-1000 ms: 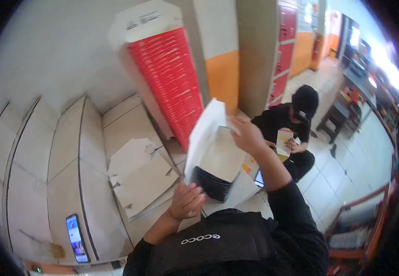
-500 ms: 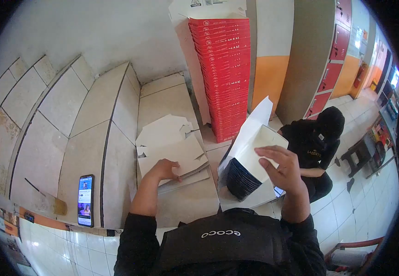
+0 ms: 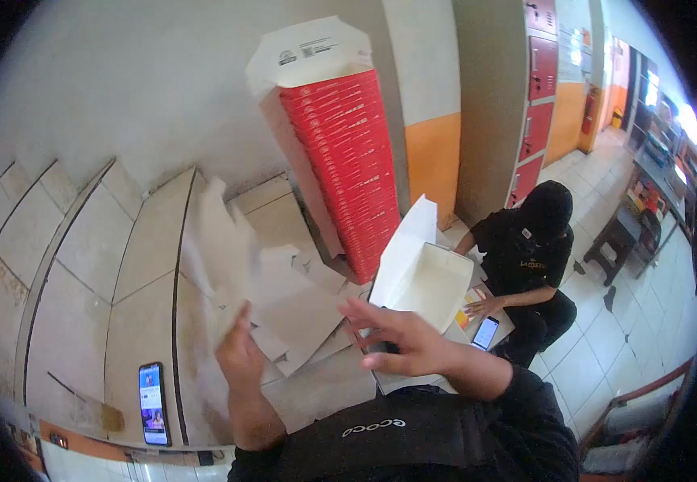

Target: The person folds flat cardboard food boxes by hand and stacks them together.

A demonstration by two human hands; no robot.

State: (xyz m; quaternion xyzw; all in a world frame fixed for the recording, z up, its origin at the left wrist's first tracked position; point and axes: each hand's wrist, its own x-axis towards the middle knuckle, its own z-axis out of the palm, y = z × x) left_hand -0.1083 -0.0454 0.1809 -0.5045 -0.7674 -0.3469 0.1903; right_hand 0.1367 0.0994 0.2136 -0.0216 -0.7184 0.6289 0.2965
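Observation:
My left hand [image 3: 240, 353] holds a white cardboard blank [image 3: 224, 241], blurred by motion, raised over the tiled ledge. Beneath it lies a pile of flat white blanks [image 3: 296, 313]. To the right, my right hand [image 3: 388, 333] hangs with fingers apart and nothing in it, in front of a stack of nested boxes. The top box [image 3: 437, 285] is open, white inside, with its lid flap standing up. My right hand hides most of the stack's dark side.
A tall stack of red boxes [image 3: 348, 161] stands by the wall. A phone [image 3: 153, 404] and a cup [image 3: 111, 418] are at the left. A co-worker in black [image 3: 525, 249] crouches at the right near another phone [image 3: 486, 332]. Red lockers [image 3: 537, 128] stand behind.
My left hand has lifted a blank from the pile. My right hand has moved left, away from the open box. The co-worker's hand now rests low beside the phone. The view has shifted.

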